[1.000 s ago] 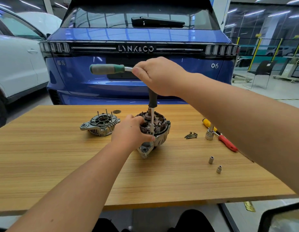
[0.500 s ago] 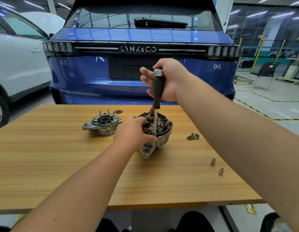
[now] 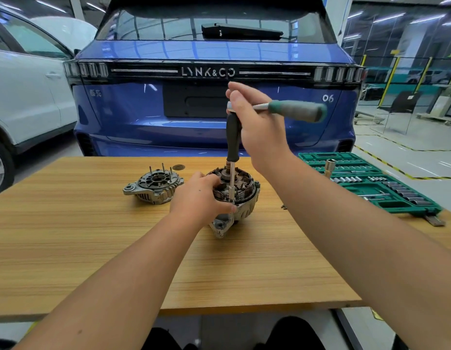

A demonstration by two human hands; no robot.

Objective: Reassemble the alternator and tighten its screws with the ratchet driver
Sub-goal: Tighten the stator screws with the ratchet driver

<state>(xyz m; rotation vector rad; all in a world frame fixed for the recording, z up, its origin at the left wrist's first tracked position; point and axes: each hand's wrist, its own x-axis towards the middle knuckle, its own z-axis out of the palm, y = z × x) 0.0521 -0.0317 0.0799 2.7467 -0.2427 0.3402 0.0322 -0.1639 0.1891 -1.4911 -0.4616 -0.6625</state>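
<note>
Detached end cover [image 3: 153, 188] lies on the wooden tabletop [image 3: 67, 248], left of the alternator body [image 3: 240, 198] and apart from it. Left hand [image 3: 201, 198] curls around the body's left side, gripping it. Ratchet driver [image 3: 233, 147] stands upright on the body's near rim – right hand [image 3: 254, 127] is closed around its head, green handle [image 3: 297, 111] pointing right. Green socket case [image 3: 371, 183] sits open at the far right edge

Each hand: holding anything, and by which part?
Right hand grips the green-handled ratchet driver at its head, atop the black vertical shaft. Left hand grips the grey metal alternator body by its near-left rim.
</note>
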